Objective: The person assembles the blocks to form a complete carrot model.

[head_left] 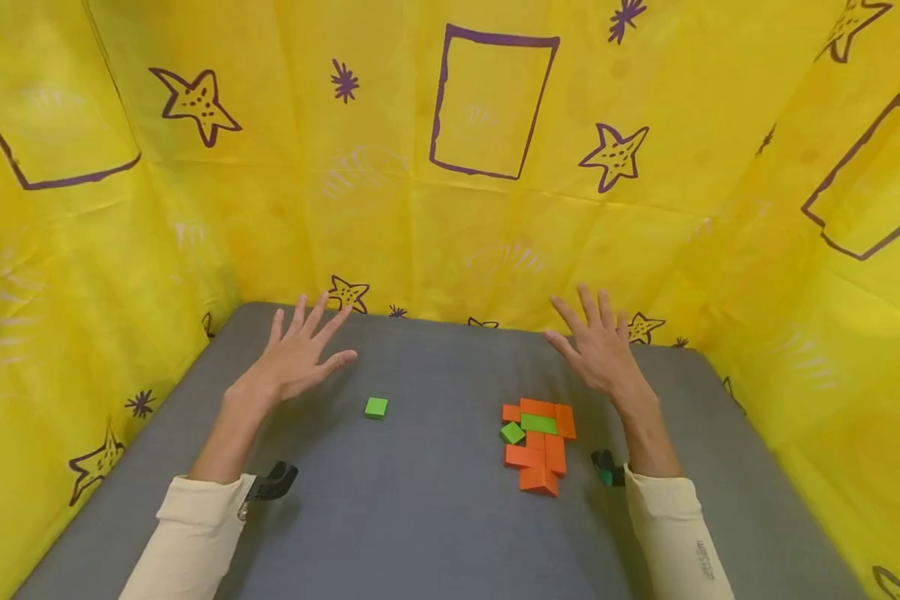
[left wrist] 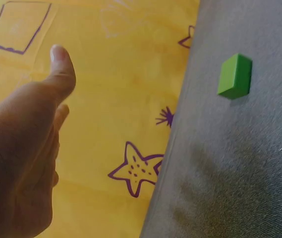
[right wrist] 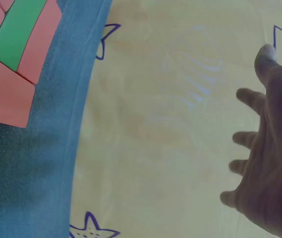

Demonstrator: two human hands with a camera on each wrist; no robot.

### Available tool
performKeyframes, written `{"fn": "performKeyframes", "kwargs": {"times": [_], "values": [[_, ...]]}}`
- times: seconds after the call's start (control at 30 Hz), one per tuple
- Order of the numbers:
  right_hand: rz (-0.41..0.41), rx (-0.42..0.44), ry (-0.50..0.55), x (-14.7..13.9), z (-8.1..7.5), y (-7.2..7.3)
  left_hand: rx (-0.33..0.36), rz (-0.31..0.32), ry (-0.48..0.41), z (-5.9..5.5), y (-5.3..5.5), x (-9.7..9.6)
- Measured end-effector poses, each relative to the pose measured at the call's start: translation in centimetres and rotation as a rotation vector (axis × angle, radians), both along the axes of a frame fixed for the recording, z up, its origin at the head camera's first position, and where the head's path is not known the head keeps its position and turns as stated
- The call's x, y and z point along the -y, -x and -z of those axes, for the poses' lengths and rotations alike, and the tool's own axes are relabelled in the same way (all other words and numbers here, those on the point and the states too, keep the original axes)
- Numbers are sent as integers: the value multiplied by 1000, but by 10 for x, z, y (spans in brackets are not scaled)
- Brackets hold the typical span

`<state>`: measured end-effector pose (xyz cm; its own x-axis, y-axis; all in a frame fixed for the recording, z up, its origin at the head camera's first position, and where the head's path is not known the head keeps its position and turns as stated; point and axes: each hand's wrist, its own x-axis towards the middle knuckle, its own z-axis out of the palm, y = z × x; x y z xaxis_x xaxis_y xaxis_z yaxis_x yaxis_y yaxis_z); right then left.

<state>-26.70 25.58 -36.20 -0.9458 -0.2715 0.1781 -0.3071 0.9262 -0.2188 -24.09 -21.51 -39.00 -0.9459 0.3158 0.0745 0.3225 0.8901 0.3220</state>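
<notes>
My left hand (head_left: 297, 357) hovers over the left part of the grey table with fingers spread, holding nothing. To its right on the table lies a lone small green block (head_left: 376, 407), also seen in the left wrist view as a green block (left wrist: 235, 76). Over the right side my right hand (head_left: 600, 346) is raised, fingers splayed and holding nothing. Below and left of it lies a flat cluster of orange blocks (head_left: 555, 455) fitted around a green rectangular block (head_left: 538, 424). A small green block (head_left: 512, 433) sits turned at an angle on the cluster's left side.
The grey tabletop (head_left: 420, 517) ends at a yellow cloth (head_left: 390, 208) that hangs behind and on both sides, printed with purple stars and frames. Dark straps (head_left: 273, 482) stick out at both wrists, above the table.
</notes>
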Motion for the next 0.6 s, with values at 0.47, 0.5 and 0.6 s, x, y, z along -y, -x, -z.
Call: {"fn": "performKeyframes", "kwargs": {"times": [0.47, 0.5, 0.6], "values": [[-31, 21, 32, 6, -4, -5, -26, 18, 0, -4, 0, -9], [-33, 25, 32, 7, -4, -5, -23, 21, -1, -4, -1, -9], [-33, 34, 31, 7, -5, -7, -16, 26, 0, -3, -2, -11]]}}
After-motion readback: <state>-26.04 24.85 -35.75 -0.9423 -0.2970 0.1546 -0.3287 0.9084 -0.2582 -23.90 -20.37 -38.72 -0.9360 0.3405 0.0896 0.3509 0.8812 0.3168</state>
